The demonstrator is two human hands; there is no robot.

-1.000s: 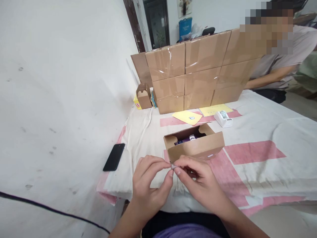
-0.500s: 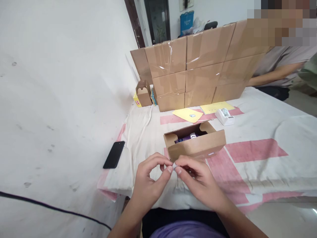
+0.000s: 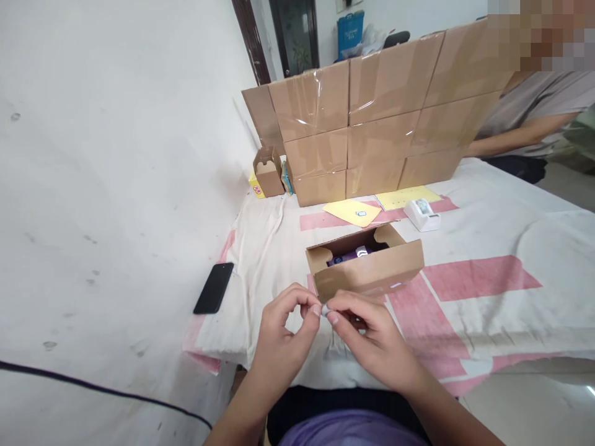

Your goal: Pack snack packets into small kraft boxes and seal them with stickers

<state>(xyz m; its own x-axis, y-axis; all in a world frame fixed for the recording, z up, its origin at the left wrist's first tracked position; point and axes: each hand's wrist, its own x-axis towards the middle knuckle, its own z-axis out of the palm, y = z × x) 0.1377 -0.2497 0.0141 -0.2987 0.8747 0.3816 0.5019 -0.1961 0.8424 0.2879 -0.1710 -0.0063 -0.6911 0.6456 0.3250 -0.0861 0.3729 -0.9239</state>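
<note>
Between the fingertips of both hands is a small whitish piece [image 3: 325, 310], too small and too covered to name. My left hand [image 3: 288, 325] pinches it from the left, thumb against forefinger. From the right, my right hand [image 3: 367, 331] grips it the same way, its other fingers curled under. Just beyond the hands stands an open cardboard box [image 3: 372, 272]. Inside it lies a purple packet [image 3: 346, 257] with a whitish label, partly hidden by the box walls.
A black phone [image 3: 214, 288] lies at the left near the wall. Yellow papers [image 3: 356, 212] and a small white device [image 3: 422, 215] are behind the box. A taped cardboard screen [image 3: 372, 124] crosses the back. Another person's arm [image 3: 520, 136] shows at the right.
Both hands stay together at nearly the same spot, with the left fingertips shifted slightly left. The view has tilted a little; the box and other things stay in place.
</note>
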